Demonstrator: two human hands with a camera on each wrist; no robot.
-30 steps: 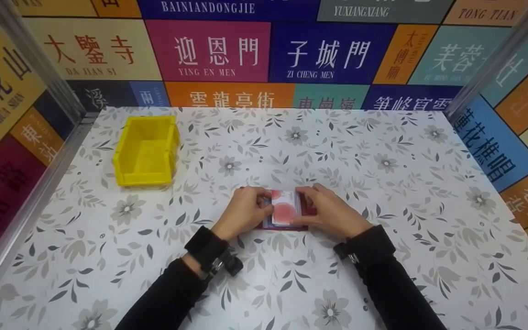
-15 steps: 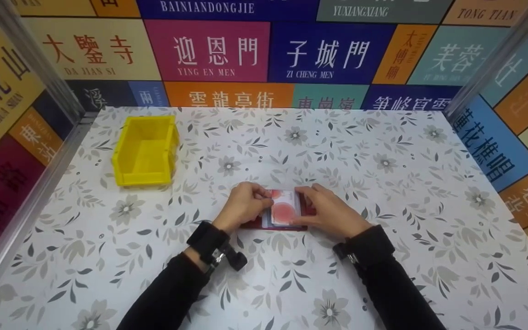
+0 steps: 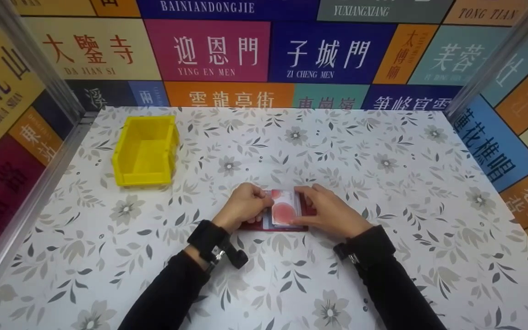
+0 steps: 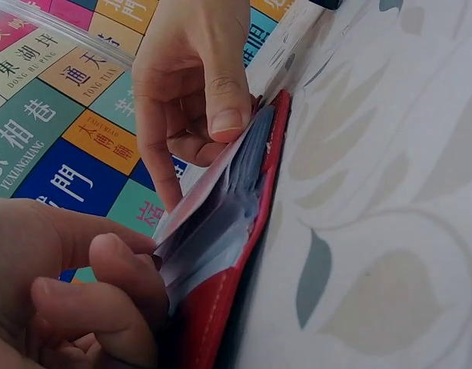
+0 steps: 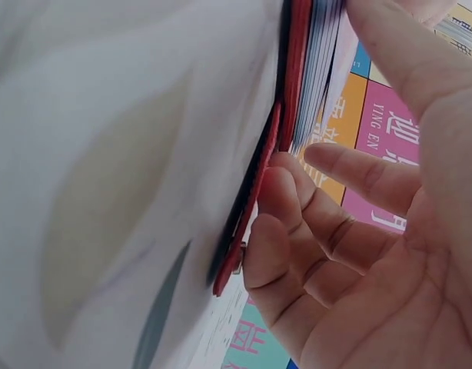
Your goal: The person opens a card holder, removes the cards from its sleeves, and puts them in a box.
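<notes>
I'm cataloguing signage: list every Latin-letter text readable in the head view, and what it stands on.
"BAINIANDONGJIE": top blue panel
"YUXIANGXIANG": grey panel
"TONG TIAN": peach panel
"DA JIAN SI": cream panel
"YING EN MEN": pink panel
"ZI CHENG MEN": middle blue panel
"LIAN HUA SHAN": yellow left panel
Too small, blurred or cut off: other Latin lettering, any print on the card.

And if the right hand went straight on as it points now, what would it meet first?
The right hand would probably first meet the pink-circled card, right at its fingertips; beyond that, perhaps the left hand. Depth is unclear.
</notes>
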